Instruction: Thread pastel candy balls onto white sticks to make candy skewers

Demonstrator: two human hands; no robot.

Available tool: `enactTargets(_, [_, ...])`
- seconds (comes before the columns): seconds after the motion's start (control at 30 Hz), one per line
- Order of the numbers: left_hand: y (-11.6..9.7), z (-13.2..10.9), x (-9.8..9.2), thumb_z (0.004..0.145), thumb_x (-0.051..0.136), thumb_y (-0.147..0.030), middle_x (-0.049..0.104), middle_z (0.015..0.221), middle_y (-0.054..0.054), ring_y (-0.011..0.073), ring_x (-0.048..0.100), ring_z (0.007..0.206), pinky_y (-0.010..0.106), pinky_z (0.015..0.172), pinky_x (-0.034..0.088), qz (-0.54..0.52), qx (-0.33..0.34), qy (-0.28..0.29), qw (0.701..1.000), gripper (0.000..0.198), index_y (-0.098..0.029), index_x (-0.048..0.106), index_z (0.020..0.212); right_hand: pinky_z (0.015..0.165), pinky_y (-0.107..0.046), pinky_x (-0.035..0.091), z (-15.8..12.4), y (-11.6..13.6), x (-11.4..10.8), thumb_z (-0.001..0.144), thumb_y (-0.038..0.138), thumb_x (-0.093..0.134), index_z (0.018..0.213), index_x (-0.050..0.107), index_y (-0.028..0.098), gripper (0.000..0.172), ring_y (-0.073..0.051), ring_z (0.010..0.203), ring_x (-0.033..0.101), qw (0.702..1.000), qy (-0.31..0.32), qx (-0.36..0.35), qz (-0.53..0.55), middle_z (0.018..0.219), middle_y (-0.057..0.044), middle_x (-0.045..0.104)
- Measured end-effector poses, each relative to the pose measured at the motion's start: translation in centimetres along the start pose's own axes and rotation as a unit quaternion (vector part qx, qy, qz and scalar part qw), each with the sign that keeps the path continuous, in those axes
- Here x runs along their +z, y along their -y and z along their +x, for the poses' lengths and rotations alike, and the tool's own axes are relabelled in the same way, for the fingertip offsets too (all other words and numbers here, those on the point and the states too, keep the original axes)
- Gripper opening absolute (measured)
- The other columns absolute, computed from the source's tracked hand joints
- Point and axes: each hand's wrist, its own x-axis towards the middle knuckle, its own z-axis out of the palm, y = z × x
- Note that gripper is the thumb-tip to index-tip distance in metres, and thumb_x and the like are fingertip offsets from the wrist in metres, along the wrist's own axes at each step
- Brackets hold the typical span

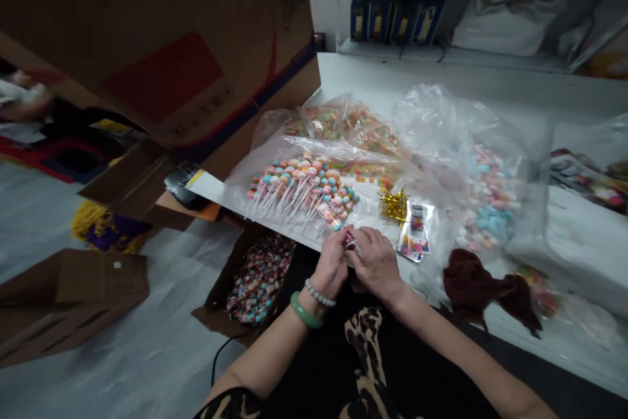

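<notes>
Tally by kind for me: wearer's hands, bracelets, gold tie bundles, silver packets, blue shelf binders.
Hands (left hand, right hand): 2
Bracelets (green bangle, beads): 2
Gold tie bundle: 1
Silver packet: 1 showing
Blue binders: 4
Total: 10

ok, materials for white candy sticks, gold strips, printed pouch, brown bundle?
White sticks: paper or plastic, rigid-straight; finish too small to tell.
Gold strips: shiny metallic film or foil, probably; bright glints.
Pouch: glossy, likely foil laminate; silvery edges reflect.
Brown bundle: matte fabric, apparently; soft folds, no shine.
</notes>
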Motion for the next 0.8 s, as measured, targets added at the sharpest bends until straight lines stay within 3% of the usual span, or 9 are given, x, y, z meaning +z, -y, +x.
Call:
enactTargets(0.13, [1.1, -0.2, 1.4, 0.064, 0.076, -0.029, 0.063, 0.072, 0.002, 0.0117, 0.058, 0.072, 0.024, 0.072, 0.048, -0.075, -0.031, 0.011, 0.997, 0.020, -0.014, 0.063, 0.067, 0.075, -0.035, 0.042, 0.6, -0.8, 0.6, 0.090, 0.018, 0.047, 0.087, 0.066, 0.016, 0.020, -0.023, 0.077, 0.056, 0.985, -0.009, -0.055, -0.163, 0.084, -0.012, 0.066])
enactTargets(0.23, [1.0, -0.9, 1.3, 0.062, 0.080, -0.032, 0.061, 0.070, 0.001, 0.0084, 0.053, 0.061, 0.022, 0.059, 0.044, -0.054, -0.056, 0.021, 0.997, 0.027, -0.013, 0.066, 0.075, 0.059, -0.026, 0.043, 0.9, -1.9, 0.8, 0.089, 0.022, 0.046, 0.070, 0.065, 0.015, 0.028, -0.016, 0.061, 0.052, 0.999, 0.020, 0.018, -0.025, 0.066, -0.004, 0.063])
enactTargets(0.3, [0.3, -1.5, 0.5, 0.060, 0.083, -0.034, 0.064, 0.074, 0.002, 0.0057, 0.047, 0.052, 0.021, 0.052, 0.040, -0.002, -0.085, 0.078, 0.993, 0.037, -0.013, 0.070, 0.088, 0.047, -0.022, 0.040, 0.6, -2.5, 0.7, 0.090, 0.024, 0.041, 0.062, 0.062, 0.016, 0.036, -0.012, 0.048, 0.044, 0.994, 0.039, 0.077, 0.063, 0.053, 0.003, 0.056])
enactTargets(0.37, [-0.5, -2.0, -0.5, 0.060, 0.083, -0.033, 0.068, 0.084, 0.006, 0.0056, 0.046, 0.051, 0.023, 0.051, 0.040, 0.063, -0.107, 0.152, 0.981, 0.041, -0.015, 0.072, 0.095, 0.042, -0.021, 0.038, 0.1, -2.8, 0.5, 0.092, 0.024, 0.037, 0.064, 0.062, 0.017, 0.038, -0.011, 0.041, 0.039, 0.973, 0.086, 0.118, 0.177, 0.048, 0.006, 0.050])
enactTargets(0.43, [-1.1, -2.0, -1.5, 0.062, 0.082, -0.032, 0.070, 0.093, 0.009, 0.0098, 0.054, 0.060, 0.025, 0.060, 0.045, 0.120, -0.086, 0.180, 0.973, 0.036, -0.015, 0.073, 0.093, 0.046, -0.022, 0.040, -0.4, -2.9, 0.3, 0.091, 0.027, 0.042, 0.070, 0.062, 0.018, 0.031, -0.010, 0.041, 0.042, 0.920, 0.148, 0.164, 0.323, 0.051, 0.004, 0.052])
enactTargets(0.5, [-1.2, -1.7, -2.2, 0.063, 0.081, -0.033, 0.070, 0.092, 0.009, 0.0134, 0.060, 0.071, 0.026, 0.067, 0.047, 0.156, -0.030, 0.143, 0.977, 0.028, -0.015, 0.073, 0.082, 0.052, -0.023, 0.043, -0.5, -2.9, 0.1, 0.084, 0.032, 0.055, 0.074, 0.063, 0.018, 0.019, -0.011, 0.051, 0.051, 0.876, 0.129, 0.223, 0.407, 0.062, 0.001, 0.059])
enactTargets(0.57, [-0.7, -1.4, -2.4, 0.065, 0.079, -0.038, 0.070, 0.081, 0.007, 0.0136, 0.060, 0.069, 0.025, 0.067, 0.046, 0.182, -0.003, 0.114, 0.977, 0.027, -0.014, 0.069, 0.071, 0.056, -0.023, 0.044, -0.1, -2.8, 0.2, 0.073, 0.033, 0.067, 0.080, 0.063, 0.019, 0.016, -0.012, 0.061, 0.055, 0.876, 0.048, 0.269, 0.398, 0.075, -0.001, 0.064])
enactTargets(0.73, [1.3, -1.7, -1.7, 0.068, 0.071, -0.054, 0.055, 0.049, 0.000, 0.0114, 0.046, 0.039, 0.024, 0.043, 0.034, 0.274, -0.107, 0.135, 0.946, 0.039, -0.016, 0.061, 0.063, 0.044, -0.022, 0.037, 2.0, -2.6, 1.9, 0.071, 0.035, 0.064, 0.089, 0.058, 0.019, 0.025, -0.011, 0.049, 0.051, 0.830, 0.007, 0.349, 0.436, 0.075, -0.001, 0.067])
enactTargets(0.8, [1.4, -1.8, -1.9, 0.069, 0.070, -0.050, 0.052, 0.048, -0.002, 0.0098, 0.041, 0.039, 0.024, 0.042, 0.030, 0.337, 0.000, 0.052, 0.940, 0.035, -0.017, 0.061, 0.061, 0.049, -0.023, 0.040, 2.6, -3.1, 2.2, 0.073, 0.038, 0.063, 0.085, 0.058, 0.018, 0.023, -0.013, 0.054, 0.054, 0.854, -0.021, 0.350, 0.383, 0.071, -0.001, 0.065])
